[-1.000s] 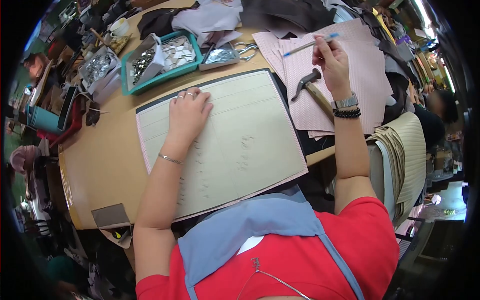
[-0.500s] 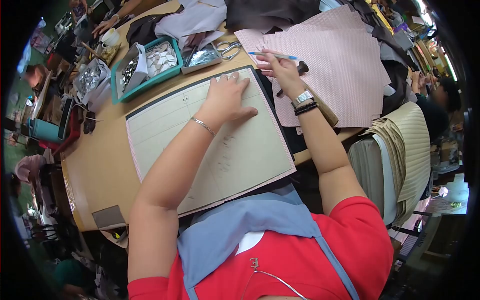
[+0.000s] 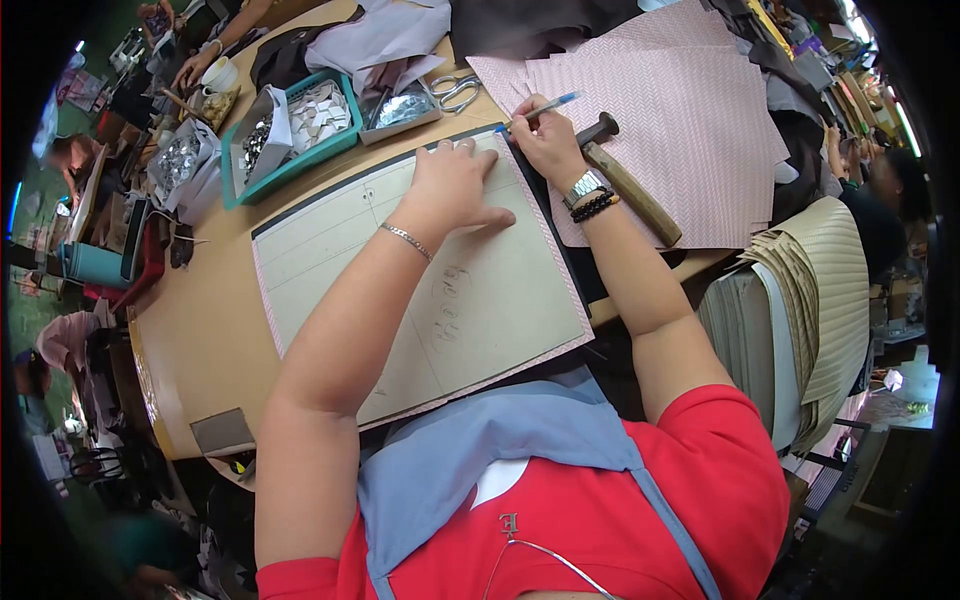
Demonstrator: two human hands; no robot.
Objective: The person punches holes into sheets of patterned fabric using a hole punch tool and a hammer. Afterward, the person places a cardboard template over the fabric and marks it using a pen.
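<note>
My left hand (image 3: 455,185) lies flat with fingers spread on a large pale pattern board (image 3: 490,290) that bears ruled lines and handwriting. Beneath the board, a strip of pink patterned sheet shows along its edges. A blue pen (image 3: 562,100) is pinched in my right hand (image 3: 545,140), its tip at the board's top right corner. Just right of that hand rests a hammer (image 3: 635,190) with a wooden handle and dark head, on a stack of pink patterned sheets (image 3: 670,120).
Scissors (image 3: 457,92) lie beyond the board, beside a small box (image 3: 400,110) of metallic pieces. A teal basket (image 3: 355,125) holds white and metal bits. On the right stands a thick stack of quilted sheets (image 3: 835,300). Another person's hand (image 3: 195,65) shows at the far left.
My right hand has come down and left, bringing the pen tip to the board's corner and uncovering more of the hammer. My left hand stays pressed on the board.
</note>
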